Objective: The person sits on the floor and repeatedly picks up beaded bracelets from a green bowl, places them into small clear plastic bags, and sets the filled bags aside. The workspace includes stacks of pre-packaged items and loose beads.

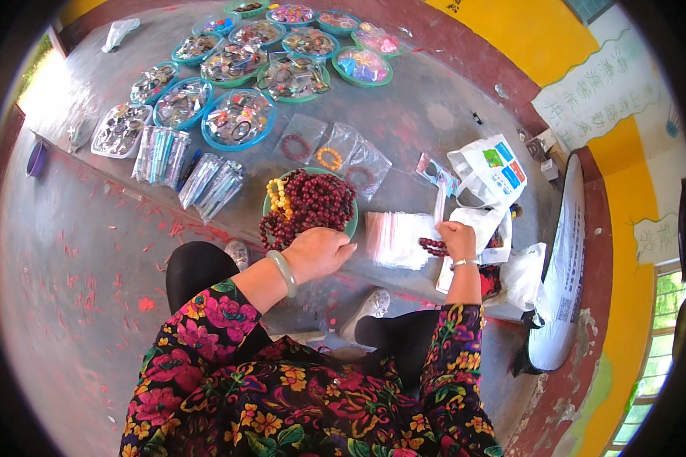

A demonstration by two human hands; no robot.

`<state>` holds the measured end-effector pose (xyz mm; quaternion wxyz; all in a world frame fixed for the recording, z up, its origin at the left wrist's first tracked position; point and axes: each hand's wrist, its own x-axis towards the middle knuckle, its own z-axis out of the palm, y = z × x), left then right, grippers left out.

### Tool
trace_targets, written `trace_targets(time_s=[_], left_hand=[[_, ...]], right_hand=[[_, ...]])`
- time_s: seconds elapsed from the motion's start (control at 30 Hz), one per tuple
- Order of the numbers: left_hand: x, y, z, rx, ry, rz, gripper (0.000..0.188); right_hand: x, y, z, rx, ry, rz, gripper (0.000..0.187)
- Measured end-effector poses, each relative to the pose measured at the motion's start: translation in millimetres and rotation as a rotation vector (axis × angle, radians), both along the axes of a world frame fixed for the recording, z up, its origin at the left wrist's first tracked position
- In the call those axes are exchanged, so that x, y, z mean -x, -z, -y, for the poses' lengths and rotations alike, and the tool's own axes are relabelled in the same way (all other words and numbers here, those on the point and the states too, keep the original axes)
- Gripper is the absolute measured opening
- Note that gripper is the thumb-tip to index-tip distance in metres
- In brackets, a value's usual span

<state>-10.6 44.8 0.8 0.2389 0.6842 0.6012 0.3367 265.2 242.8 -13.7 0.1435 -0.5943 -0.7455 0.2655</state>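
A green bowl heaped with dark red bead bracelets stands before me, with a yellow bead bracelet lying on its left side. My left hand is at the bowl's near edge, its fingers curled inward; what they hold, if anything, is hidden. To the right, my right hand is closed on a dark red bead bracelet that hangs out on its left. A narrow whitish strip of plastic stands up above that hand. Beneath and left of it lies a stack of clear plastic bags.
Beyond the bowl lie bagged bracelets, bundles of pens and a blue basin, with several more filled basins behind. At right are a white carrier bag, a crumpled plastic bag and a long silvery board by the wall.
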Motion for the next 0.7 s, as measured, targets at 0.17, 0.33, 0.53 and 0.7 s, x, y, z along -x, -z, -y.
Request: trace_targets(time_s=[0.17, 0.33, 0.53, 0.7], left_hand=[[1.4, -2.9, 0.0, -0.182, -0.067, 0.103, 0.021], [-2.0, -24.4, 21.1, -0.031, -0.187, 0.499, 0.017], [0.1, -17.4, 36.8, 0.094, -0.344, 0.710, 0.017], [19.8, -19.8, 28.5, 0.284, -0.262, 1.010, 0.008]], right_hand=[[66.1, -43.1, 69.5, 0.248, -0.129, -0.443, 0.019], [117.5, -53.7, 126.1, 0.312, -0.378, -0.452, 0.013], [144.2, -46.3, 146.5, 0.300, -0.557, -0.395, 0.017], [153.5, -41.0, 134.7, 0.545, -0.580, -0.688, 0.014]])
